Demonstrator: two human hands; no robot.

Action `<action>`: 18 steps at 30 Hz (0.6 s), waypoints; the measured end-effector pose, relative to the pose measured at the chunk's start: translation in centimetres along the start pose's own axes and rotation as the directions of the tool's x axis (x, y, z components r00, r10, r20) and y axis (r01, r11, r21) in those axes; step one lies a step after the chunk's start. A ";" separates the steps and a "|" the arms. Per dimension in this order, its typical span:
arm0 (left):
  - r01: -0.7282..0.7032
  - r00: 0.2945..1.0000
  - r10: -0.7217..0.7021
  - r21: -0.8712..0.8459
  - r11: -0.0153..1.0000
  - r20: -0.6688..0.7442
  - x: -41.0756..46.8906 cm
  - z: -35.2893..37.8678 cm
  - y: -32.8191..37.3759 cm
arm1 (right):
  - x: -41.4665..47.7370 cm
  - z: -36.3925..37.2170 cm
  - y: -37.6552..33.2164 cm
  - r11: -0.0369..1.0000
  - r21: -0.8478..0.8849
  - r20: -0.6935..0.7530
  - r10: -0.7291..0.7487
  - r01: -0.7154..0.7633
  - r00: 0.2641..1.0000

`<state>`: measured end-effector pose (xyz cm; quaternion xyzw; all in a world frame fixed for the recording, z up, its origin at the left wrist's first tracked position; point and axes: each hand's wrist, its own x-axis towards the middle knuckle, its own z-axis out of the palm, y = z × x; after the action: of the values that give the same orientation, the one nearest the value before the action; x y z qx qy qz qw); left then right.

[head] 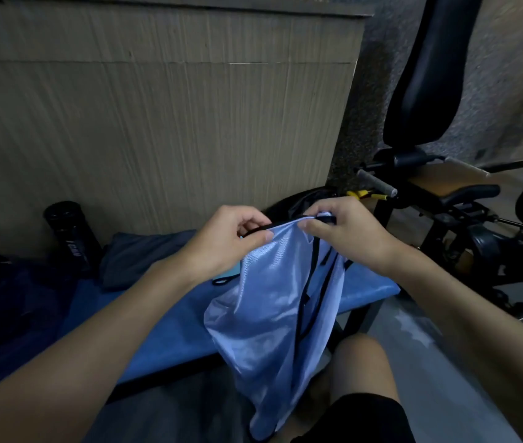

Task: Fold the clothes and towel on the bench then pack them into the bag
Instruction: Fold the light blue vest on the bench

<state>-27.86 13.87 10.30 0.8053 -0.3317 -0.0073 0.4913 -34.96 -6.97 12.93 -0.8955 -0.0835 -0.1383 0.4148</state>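
Left grip [223, 239], right grip [348, 233] — pinching glossy mesh fabric [269, 302]

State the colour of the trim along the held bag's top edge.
Black trim on the shiny light blue fabric bag; head view.

- The left hand [231, 241] and right hand [349, 235] hold a garment [269, 314] over the bench's [158, 321] right end; it hangs past the near edge.
- A bag [298, 203] sits behind the hands, at the far right corner.
- A folded cloth [138, 257] lies by the far edge, left of them, with a bottle [71, 235] further left.
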 end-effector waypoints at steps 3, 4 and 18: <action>-0.057 0.991 0.068 0.099 0.993 -0.113 -0.1 0.3 -0.2 | 0.2 0.5 -1.0 0.994 0.077 -0.052 0.076 -0.072 0.996; -0.078 0.982 0.098 0.128 0.989 -0.161 -0.3 0.6 0.1 | 0.4 0.5 -1.2 0.990 0.110 -0.084 0.102 -0.093 0.991; -0.023 0.989 0.016 -0.046 0.999 -0.145 -0.9 2.9 0.4 | 1.5 0.1 -1.6 0.985 0.172 -0.064 0.035 -0.024 0.997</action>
<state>-29.74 11.94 8.86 0.7883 -0.3028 0.0482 0.5334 -33.95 -5.85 14.51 -0.8524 -0.0679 -0.1542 0.4949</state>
